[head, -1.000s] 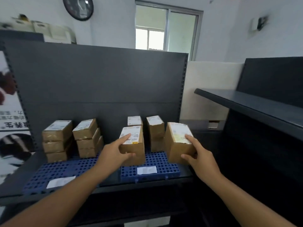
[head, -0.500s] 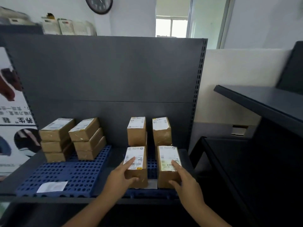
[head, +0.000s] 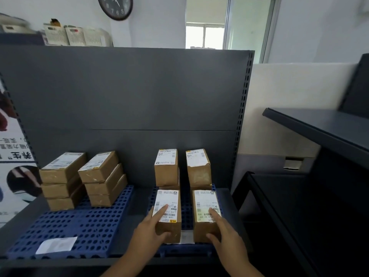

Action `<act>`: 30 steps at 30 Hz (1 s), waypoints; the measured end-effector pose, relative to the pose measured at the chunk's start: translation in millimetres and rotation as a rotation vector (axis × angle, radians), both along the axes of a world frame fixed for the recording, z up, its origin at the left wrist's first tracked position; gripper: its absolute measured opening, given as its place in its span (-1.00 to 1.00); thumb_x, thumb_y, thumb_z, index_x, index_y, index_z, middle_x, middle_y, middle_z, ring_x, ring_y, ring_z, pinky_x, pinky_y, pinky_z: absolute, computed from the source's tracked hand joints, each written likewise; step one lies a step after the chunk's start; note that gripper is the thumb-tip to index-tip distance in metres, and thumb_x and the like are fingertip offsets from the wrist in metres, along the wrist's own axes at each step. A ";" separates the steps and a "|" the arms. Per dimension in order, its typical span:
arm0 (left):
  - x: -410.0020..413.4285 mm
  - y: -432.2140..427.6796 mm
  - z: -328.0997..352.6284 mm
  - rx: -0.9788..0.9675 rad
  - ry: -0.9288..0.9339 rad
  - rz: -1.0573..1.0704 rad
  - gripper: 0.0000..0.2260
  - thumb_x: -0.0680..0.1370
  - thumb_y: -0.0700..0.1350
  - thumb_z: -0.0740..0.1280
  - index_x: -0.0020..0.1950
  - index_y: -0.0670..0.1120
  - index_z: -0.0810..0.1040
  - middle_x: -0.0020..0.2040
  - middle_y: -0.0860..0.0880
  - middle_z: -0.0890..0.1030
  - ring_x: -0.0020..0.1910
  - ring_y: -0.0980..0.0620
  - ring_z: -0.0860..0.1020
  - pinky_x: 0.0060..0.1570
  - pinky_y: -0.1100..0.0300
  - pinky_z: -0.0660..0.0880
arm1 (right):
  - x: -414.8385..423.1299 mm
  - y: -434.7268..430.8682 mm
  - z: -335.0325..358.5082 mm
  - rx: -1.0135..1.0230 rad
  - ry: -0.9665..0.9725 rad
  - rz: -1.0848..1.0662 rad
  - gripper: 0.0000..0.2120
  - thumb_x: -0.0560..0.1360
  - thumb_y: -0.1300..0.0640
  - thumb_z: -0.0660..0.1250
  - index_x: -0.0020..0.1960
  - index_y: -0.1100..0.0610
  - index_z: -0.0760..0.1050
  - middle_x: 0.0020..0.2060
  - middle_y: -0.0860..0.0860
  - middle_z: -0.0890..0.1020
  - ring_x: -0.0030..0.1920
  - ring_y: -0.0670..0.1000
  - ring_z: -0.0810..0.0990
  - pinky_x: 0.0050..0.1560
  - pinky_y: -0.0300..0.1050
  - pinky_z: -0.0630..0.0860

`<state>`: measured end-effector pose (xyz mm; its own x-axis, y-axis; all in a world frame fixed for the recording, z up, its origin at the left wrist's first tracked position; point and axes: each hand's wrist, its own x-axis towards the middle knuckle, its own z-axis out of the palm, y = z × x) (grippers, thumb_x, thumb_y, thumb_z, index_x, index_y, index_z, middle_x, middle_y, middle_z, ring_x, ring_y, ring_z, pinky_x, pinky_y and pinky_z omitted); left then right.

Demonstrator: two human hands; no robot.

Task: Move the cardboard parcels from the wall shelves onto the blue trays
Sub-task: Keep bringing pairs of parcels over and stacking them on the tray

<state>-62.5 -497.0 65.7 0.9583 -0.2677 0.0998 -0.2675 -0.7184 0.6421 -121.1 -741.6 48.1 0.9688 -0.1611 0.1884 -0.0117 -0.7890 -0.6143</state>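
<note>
A person's left hand (head: pixel 151 232) grasps a white-labelled brown cardboard parcel (head: pixel 168 226), fingers (head: pixel 162 209) on top and thumb on its near face. The right hand (head: pixel 226 235) likewise grasps the neighbouring cardboard parcel (head: pixel 204 228). Both parcels stand on the right perforated blue plastic tray (head: pixel 186 206) on a dark grey shelf (head: pixel 139 208).

Two blue trays: left tray (head: pixel 83 228), right tray (head: pixel 186 208). Six parcels on the left one, in two stacks of three: outer stack (head: pixel 61 180), inner stack (head: pixel 103 178). Four labelled tops on the right one: left rear parcel (head: pixel 166 168), right rear parcel (head: pixel 198 168), left front parcel (head: pixel 169 198), right front parcel (head: pixel 205 199). Number beneath the rear pair unclear. Two hands: left hand (head: pixel 150 234), right hand (head: pixel 227 236). One clock (head: pixel 115 7).
</note>
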 end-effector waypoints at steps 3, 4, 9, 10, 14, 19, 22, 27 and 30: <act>1.3 0.5 -1.2 0.029 0.005 -0.003 -0.23 0.41 0.07 0.48 0.29 0.55 -0.01 0.55 0.06 0.19 0.42 0.03 0.34 0.36 0.12 0.36 | -0.3 -1.5 0.3 0.010 0.005 0.009 -0.21 0.51 0.05 0.38 0.29 -0.55 -0.12 0.44 -0.23 0.30 0.39 -0.13 0.35 0.29 -0.19 0.38; 1.4 0.4 -0.7 0.037 0.013 -0.005 -0.22 0.41 0.08 0.48 0.31 0.54 -0.02 0.56 0.06 0.17 0.43 0.02 0.32 0.36 0.11 0.35 | 0.0 -2.0 1.0 0.014 0.008 0.007 -0.20 0.50 0.05 0.38 0.31 -0.53 -0.12 0.44 -0.23 0.30 0.38 -0.12 0.36 0.29 -0.19 0.39; 2.9 0.2 2.6 0.048 0.028 -0.008 -0.21 0.41 0.12 0.47 0.37 0.48 -0.02 0.59 0.05 0.08 0.46 -0.01 0.29 0.38 0.10 0.32 | 4.4 -1.6 2.9 -0.012 0.022 0.004 -0.14 0.48 0.04 0.40 0.32 -0.56 -0.17 0.47 -0.21 0.27 0.40 -0.12 0.34 0.29 -0.16 0.41; 2.8 0.7 3.2 0.049 0.025 -0.009 -0.21 0.41 0.13 0.47 0.39 0.47 -0.02 0.59 0.05 0.06 0.46 -0.01 0.28 0.37 0.10 0.32 | 4.6 -1.4 3.9 -0.013 0.021 0.003 -0.13 0.48 0.03 0.40 0.30 -0.57 -0.19 0.47 -0.21 0.27 0.40 -0.12 0.33 0.29 -0.16 0.41; 2.6 4.1 5.4 0.079 -0.020 -0.034 -0.21 0.39 0.21 0.45 0.43 0.44 -0.01 0.59 0.09 -0.01 0.50 0.01 0.18 0.39 0.08 0.31 | 1.8 -1.1 7.5 -0.029 0.028 -0.012 -0.10 0.47 -0.04 0.40 0.23 -0.62 -0.29 0.48 -0.23 0.21 0.38 -0.12 0.35 0.24 -0.15 0.44; 4.8 9.9 15.1 0.193 -0.157 -0.083 -0.22 0.37 0.36 0.36 0.44 0.43 -0.04 0.59 0.11 -0.07 0.56 -0.04 -0.14 0.51 -0.04 0.01 | -13.0 0.1 16.7 -0.039 0.052 -0.041 -0.05 0.46 -0.08 0.40 0.19 -0.65 -0.38 0.49 -0.17 0.21 0.30 -0.12 0.43 0.17 -0.12 0.49; 7.6 5.3 28.7 0.235 -0.260 -0.152 -0.26 0.36 0.42 0.28 0.43 0.43 -0.04 0.58 0.11 -0.04 0.56 -0.04 -0.15 0.48 -0.01 -0.10 | -31.8 2.0 27.2 -0.085 0.058 -0.064 -0.09 0.47 -0.11 0.38 0.21 -0.62 -0.38 0.51 -0.18 0.13 0.37 -0.11 0.36 0.19 -0.14 0.47; 9.7 -23.6 53.2 0.192 -0.396 -0.328 -0.22 0.29 0.52 0.07 0.48 0.34 0.08 0.56 0.10 0.11 0.56 -0.04 -0.03 0.48 -0.02 0.02 | -73.0 1.5 50.4 -0.138 -0.017 -0.200 -0.24 0.48 -0.18 0.32 0.26 -0.54 -0.26 0.51 -0.19 0.08 0.47 -0.08 0.16 0.32 -0.18 0.34; -0.1 -52.2 63.6 0.131 -0.451 -0.467 -0.23 0.31 0.51 0.07 0.49 0.26 0.18 0.53 0.10 0.21 0.54 -0.02 0.09 0.47 0.00 0.11 | -108.6 -2.8 67.3 -0.175 -0.117 -0.348 -0.28 0.48 -0.19 0.32 0.44 -0.36 -0.08 0.50 -0.17 0.15 0.47 -0.11 0.16 0.37 -0.22 0.26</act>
<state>-62.6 -549.2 129.3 0.6104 -0.6821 0.4026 -0.7921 -0.5263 0.3091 -229.7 -744.4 115.4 0.8328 -0.4310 0.3474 -0.2344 -0.8431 -0.4840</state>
